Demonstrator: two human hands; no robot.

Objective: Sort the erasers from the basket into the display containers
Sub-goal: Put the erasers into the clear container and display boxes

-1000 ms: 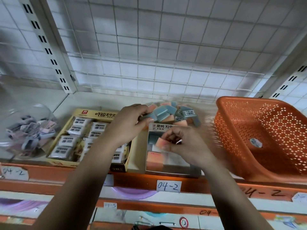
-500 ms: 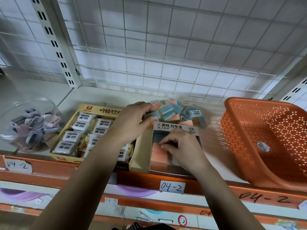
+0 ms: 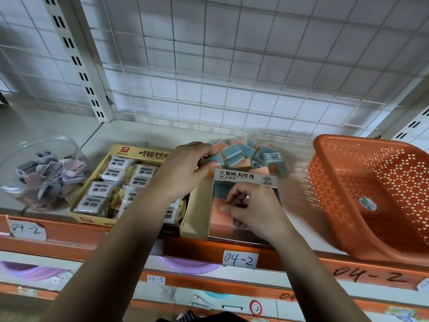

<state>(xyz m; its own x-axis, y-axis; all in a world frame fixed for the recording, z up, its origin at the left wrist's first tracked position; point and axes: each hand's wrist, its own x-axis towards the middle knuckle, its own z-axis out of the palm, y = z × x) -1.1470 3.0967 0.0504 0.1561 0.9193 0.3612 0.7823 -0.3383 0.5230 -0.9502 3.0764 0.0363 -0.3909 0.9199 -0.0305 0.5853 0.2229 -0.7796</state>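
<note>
1. A clear jar (image 3: pixel 41 173) of small mixed pieces stands far left of the display box (image 3: pixel 246 180). A yellow box (image 3: pixel 111 182) of white 2B erasers sits just left of it. Neither suits the two-tone kind.
2. The left hand (image 3: pixel 183 168), behind and left of the display box, has its fingers curled round some blue-and-peach erasers (image 3: pixel 246 154), heaped behind the display box. It should pass them on singly.
3. The right hand (image 3: pixel 253 208) is inside the display box, fingers curled over the peach rows there. I cannot tell whether they pinch one. Seat each flat, flush with its neighbour.
4. The orange basket (image 3: pixel 371 194) stands right of the display box, apart.
</note>
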